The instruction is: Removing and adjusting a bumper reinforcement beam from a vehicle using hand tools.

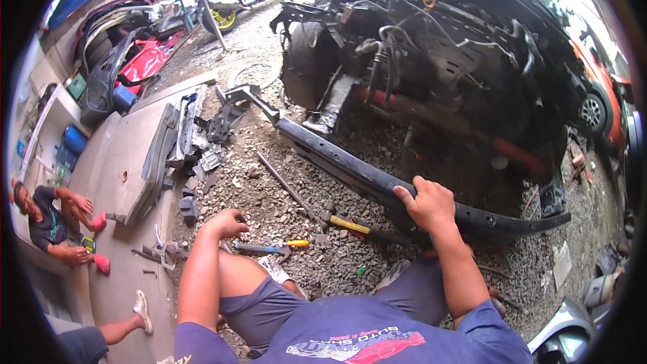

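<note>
A long, dark, curved bumper beam [337,160] stretches over the gravel in front of a car with its front end stripped [445,67]. Near its right half, my right hand [431,205] is closed around the beam, thumb on top. My left hand [226,224] hangs loosely over my left knee, its fingers slightly curled and holding nothing. Between my knees and the beam lies a hammer with a yellow and black handle [349,224]. Closer to my left knee is a blue hammer with a yellow-orange grip [296,244]. A metal rod [286,186] rests on the stones beyond them.
Removed car parts [202,135] lie left of the gravel, beside a concrete ledge [145,256] with clamp-like tools [162,251]. A person [50,219] sits at the far left; another person's leg [125,327] shows below. A red car [603,101] stands at right.
</note>
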The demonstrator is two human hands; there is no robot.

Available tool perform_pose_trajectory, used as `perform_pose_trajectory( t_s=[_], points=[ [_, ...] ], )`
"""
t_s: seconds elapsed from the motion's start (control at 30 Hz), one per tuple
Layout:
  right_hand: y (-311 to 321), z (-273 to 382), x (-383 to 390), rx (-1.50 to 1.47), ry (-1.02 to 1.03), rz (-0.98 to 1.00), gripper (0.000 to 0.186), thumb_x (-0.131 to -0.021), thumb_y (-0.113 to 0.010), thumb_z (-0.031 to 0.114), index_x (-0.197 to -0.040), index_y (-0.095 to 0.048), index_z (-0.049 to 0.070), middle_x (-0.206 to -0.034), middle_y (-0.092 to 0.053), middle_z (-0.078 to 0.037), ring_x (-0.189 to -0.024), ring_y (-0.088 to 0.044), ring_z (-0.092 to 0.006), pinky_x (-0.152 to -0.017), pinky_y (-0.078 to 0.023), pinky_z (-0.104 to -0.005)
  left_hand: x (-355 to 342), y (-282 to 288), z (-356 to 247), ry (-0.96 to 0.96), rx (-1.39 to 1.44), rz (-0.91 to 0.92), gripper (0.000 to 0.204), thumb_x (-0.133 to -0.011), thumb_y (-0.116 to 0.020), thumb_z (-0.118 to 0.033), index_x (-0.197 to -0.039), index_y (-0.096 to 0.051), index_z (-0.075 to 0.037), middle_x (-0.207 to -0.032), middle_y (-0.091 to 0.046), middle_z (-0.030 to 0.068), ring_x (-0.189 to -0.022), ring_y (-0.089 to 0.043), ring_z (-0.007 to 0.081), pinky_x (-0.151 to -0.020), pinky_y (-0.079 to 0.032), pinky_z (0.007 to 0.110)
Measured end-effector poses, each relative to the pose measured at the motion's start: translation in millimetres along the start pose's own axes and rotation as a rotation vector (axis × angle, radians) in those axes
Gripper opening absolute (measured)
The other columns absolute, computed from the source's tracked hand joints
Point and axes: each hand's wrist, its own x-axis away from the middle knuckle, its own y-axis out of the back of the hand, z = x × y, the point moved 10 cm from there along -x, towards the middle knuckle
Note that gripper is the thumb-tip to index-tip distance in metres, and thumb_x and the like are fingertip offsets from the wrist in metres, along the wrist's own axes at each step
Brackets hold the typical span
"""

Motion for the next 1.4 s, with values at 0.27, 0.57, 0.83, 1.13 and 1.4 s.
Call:
perform_pose_trajectory(
  t_s=[0.27,0.57,0.83,1.13,1.4],
  points=[
    [3,-9,14,-0.021,0.075,-0.196,0.054,-0.098,-0.062,0.061,-0.092,-0.066,0.008,-0.089,-0.071,-0.014,-0.091,-0.069,-0.0374,-0.082,-0.054,-0.0497,4,-1,-6,-0.048,0.023,-0.076,0.04,-0.093,-0.082,-0.021,-0.122,-0.072,0.004,-0.102,-0.081,0.0145,-0.086,-0.079,0.019,-0.078,-0.062,0.035],
    [41,-2,53,-0.327,0.25,-0.598,0.034,-0.083,-0.082,0.025,-0.109,-0.069,0.007,-0.106,-0.069,-0.013,-0.102,-0.066,-0.0343,-0.092,-0.052,-0.0479,-3,-6,-14,-0.098,0.091,-0.072,0.046,-0.089,-0.082,-0.017,-0.128,-0.07,0.003,-0.104,-0.079,0.0175,-0.086,-0.078,0.0228,-0.077,-0.061,0.036],
    [-112,-44,90,-1.494,-0.414,-0.117,0.014,-0.101,-0.067,0.018,-0.095,-0.074,0.007,-0.092,-0.071,-0.003,-0.085,-0.069,-0.019,-0.078,-0.057,-0.0381,-14,-7,2,-0.091,0.177,-0.02,0.04,-0.094,-0.076,-0.009,-0.129,-0.066,0.005,-0.097,-0.078,0.015,-0.081,-0.079,0.024,-0.065,-0.063,0.037],
    [-185,-156,125,-2.345,-1.129,-0.763,0.035,-0.108,-0.044,0.034,-0.115,-0.068,0.011,-0.109,-0.071,-0.01,-0.102,-0.067,-0.0278,-0.092,-0.055,-0.0447,-8,-9,2,-0.043,0.194,-0.011,0.035,-0.091,-0.076,-0.007,-0.122,-0.067,0.007,-0.098,-0.078,0.016,-0.077,-0.079,0.023,-0.06,-0.058,0.033],
    [-208,-263,97,-2.468,-0.836,-1.346,0.056,-0.108,-0.038,0.049,-0.133,-0.069,0.009,-0.137,-0.069,-0.009,-0.123,-0.065,-0.0268,-0.112,-0.048,-0.0445,-32,-18,-15,-0.08,0.228,0.075,0.039,-0.096,-0.072,-0.007,-0.131,-0.063,0.006,-0.102,-0.076,0.0175,-0.076,-0.078,0.0279,-0.06,-0.061,0.038]
  ],
)
